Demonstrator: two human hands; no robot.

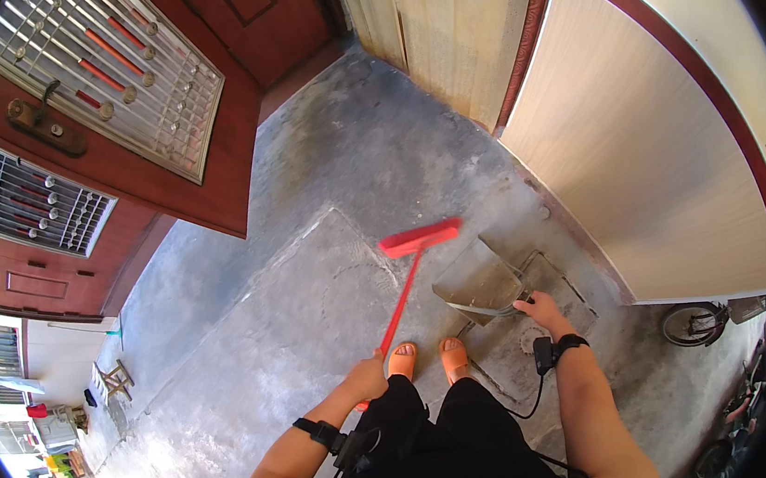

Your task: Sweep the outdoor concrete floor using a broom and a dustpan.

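My left hand [367, 378] is closed around the handle of a red broom [401, 300]. The broom's bristled head [420, 237] is out in front of my feet, left of the dustpan, at the concrete floor [360, 283]. With my right hand [539, 311] I grip the handle of a metal dustpan [481, 277]. Its wide mouth faces forward and to the left, with a gap between it and the broom head. Whether the dustpan touches the floor I cannot tell.
A red door with a barred window [232, 199] stands ajar at the upper left. A wood-panelled wall [634, 163] runs along the right, with a bicycle wheel [693, 324] beyond its end. A small folding stool [116, 380] is at far left. My orange sandals [401, 361] stand behind the broom head.
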